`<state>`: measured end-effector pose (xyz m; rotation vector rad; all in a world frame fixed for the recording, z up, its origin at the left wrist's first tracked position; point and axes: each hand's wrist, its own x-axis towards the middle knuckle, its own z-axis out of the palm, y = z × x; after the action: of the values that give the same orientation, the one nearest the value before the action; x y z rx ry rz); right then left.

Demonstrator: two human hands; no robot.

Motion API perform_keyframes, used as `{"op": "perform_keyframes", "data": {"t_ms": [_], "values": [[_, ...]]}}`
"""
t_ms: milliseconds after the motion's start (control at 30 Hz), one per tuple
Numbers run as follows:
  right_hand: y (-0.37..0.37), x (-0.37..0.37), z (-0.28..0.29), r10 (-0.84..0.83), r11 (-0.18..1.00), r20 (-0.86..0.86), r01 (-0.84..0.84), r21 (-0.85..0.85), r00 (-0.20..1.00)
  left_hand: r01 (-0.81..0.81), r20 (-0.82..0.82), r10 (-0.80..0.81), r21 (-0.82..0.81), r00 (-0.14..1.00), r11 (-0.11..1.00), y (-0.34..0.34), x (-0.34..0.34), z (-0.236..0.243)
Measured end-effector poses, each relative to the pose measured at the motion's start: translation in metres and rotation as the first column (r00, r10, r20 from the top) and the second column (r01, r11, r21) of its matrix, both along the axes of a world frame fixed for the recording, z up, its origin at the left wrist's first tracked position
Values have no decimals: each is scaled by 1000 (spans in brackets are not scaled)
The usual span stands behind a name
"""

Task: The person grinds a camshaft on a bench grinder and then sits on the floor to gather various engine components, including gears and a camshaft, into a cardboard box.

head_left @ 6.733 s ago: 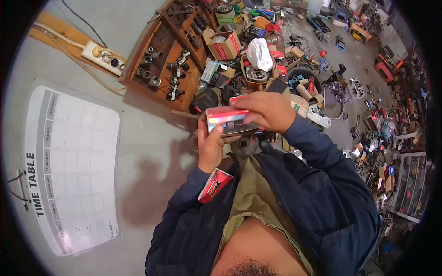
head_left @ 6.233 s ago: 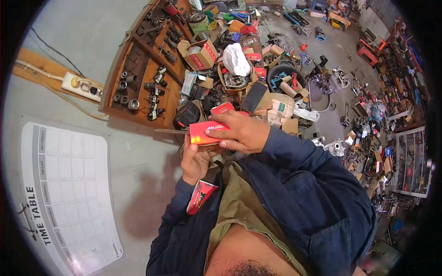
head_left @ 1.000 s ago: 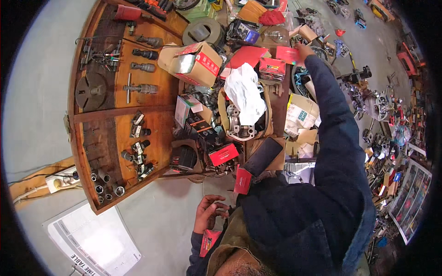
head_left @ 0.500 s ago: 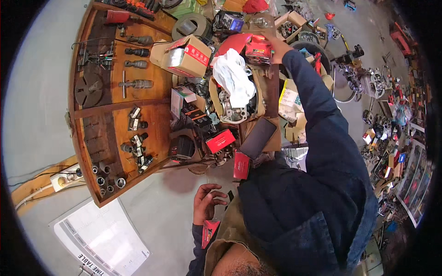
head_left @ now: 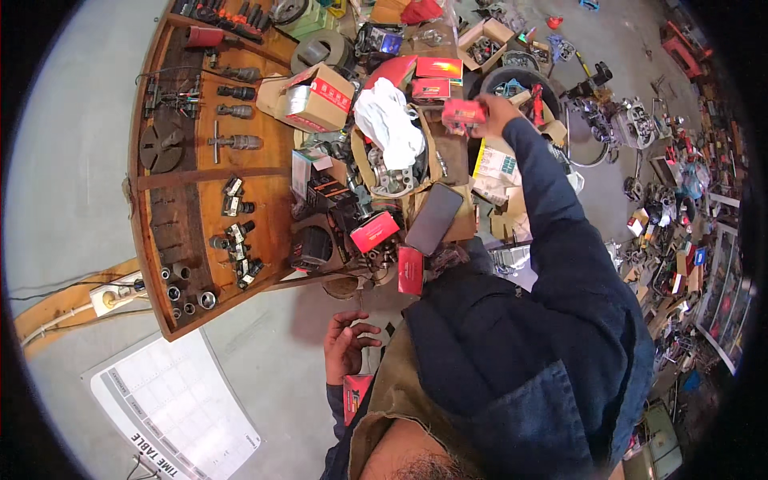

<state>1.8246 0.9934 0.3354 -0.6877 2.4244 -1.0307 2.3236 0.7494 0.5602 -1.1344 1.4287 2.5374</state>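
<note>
My right hand (head_left: 496, 114) is closed round a small red box (head_left: 462, 118) with printing on it, above the right side of the cluttered bench. Just left of that box, two more red boxes (head_left: 433, 89) are stacked. At the lower left my left hand (head_left: 346, 344) is raised, its fingers loosely bent and apart, with nothing seen in them. A red box with a slanted edge (head_left: 355, 396) shows against my left wrist; what supports it is hidden. On the near part of the bench lie a dark phone-like slab (head_left: 434, 218) and two red boxes (head_left: 410, 270).
A white cloth (head_left: 390, 124) covers metal engine parts in an open carton. Left of it stand a cardboard box (head_left: 318, 98) and a wooden tool panel (head_left: 272, 180) with sockets. A dark round tub (head_left: 520, 78) sits to the right. Parts litter the floor at far right.
My right hand has drawn a red box away from the stack, toward me and slightly right. My left hand has risen slightly and stays bent. The whole view has shifted a little.
</note>
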Motion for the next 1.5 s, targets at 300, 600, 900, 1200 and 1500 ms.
{"op": "perform_keyframes", "data": {"t_ms": [300,600,900,1200,1500], "values": [[-55,71,-81,-276,954,-195,293,68,941,72,4,-71,-41,997,997,-2,-7,1],[-61,47,-73,-201,972,-175,218,87,964,88,-13,-88,2,996,996,-4,-20,-3],[-41,53,-97,-276,955,-198,291,51,941,29,24,-28,-67,999,997,-5,-18,-3],[-90,193,116,-266,851,-51,210,-482,963,-419,-108,466,297,878,858,4,86,-29],[-189,437,266,948,-85,-304,-853,-515,89,-650,-510,416,-678,753,344,43,79,-11]]}}
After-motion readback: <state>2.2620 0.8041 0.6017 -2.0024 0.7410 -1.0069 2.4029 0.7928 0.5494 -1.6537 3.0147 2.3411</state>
